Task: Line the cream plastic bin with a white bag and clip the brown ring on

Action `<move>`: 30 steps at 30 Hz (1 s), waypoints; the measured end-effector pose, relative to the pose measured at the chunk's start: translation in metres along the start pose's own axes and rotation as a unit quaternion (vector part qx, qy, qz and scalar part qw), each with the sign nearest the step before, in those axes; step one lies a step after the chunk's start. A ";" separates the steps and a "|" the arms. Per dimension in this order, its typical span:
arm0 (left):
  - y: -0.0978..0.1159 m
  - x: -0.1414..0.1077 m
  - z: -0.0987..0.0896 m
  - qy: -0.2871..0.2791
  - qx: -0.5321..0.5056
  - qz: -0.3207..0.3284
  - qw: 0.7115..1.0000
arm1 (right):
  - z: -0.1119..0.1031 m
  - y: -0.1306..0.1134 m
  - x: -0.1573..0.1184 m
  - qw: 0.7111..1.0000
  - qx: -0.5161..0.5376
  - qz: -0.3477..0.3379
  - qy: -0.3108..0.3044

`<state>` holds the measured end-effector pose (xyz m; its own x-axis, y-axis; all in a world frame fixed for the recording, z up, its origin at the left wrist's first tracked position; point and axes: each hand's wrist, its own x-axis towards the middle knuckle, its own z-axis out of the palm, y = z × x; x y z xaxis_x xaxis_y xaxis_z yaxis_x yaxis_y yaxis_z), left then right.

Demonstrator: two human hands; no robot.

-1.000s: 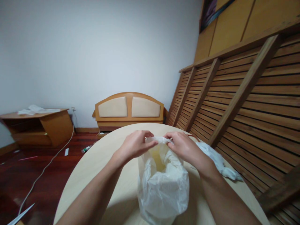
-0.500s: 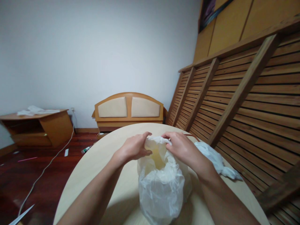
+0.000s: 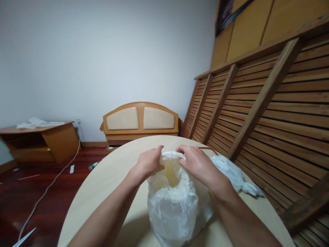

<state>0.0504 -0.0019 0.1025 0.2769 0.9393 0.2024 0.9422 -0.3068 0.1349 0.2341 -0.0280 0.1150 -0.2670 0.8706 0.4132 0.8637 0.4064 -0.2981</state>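
A white translucent plastic bag (image 3: 173, 214) stands upright on the round pale table (image 3: 115, 181), its mouth open toward me. Something yellow (image 3: 171, 174), of a kind I cannot make out, shows inside it. At the left of the mouth is my left hand (image 3: 150, 161), thumb and forefinger apart against the bag; its other fingers are hidden. On the far right side of the rim, my right hand (image 3: 197, 163) has its fingers curled round the gathered plastic.
A crumpled whitish-blue plastic bag (image 3: 235, 176) lies at the table's right side. Slatted wooden panels (image 3: 280, 137) lean close on the right. Beyond the table stands a padded headboard (image 3: 141, 118). To the left are a low wooden cabinet (image 3: 61, 142) and a cable (image 3: 55, 178) on the floor.
The bag and both hands have shifted slightly left in view. My left hand's fingers sit a little farther from the mouth's middle. My right hand keeps its hold on the rim.
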 end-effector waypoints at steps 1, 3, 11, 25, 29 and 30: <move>0.000 -0.001 -0.002 0.008 -0.019 -0.001 1.000 | 0.000 -0.001 0.000 1.000 0.001 -0.001 -0.004; 0.001 -0.001 -0.004 0.033 -0.058 -0.005 0.998 | -0.001 -0.002 0.000 1.000 0.002 -0.002 -0.013; -0.003 -0.002 0.002 0.048 -0.066 0.031 0.996 | -0.002 0.005 -0.002 1.000 -0.013 -0.013 -0.024; 0.010 -0.001 0.002 0.097 -0.089 0.088 0.987 | 0.000 0.007 0.001 0.999 -0.042 -0.007 -0.023; 0.009 -0.002 0.003 0.091 -0.076 0.080 0.990 | -0.007 0.003 -0.002 0.996 -0.073 0.011 -0.046; 0.009 -0.002 0.003 0.089 -0.071 0.077 0.991 | -0.008 0.000 -0.002 0.995 -0.084 0.021 -0.053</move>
<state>0.0589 -0.0061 0.1008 0.3660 0.8419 0.3966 0.8515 -0.4749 0.2224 0.2378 -0.0318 0.1210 -0.2651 0.9136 0.3083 0.9319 0.3248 -0.1613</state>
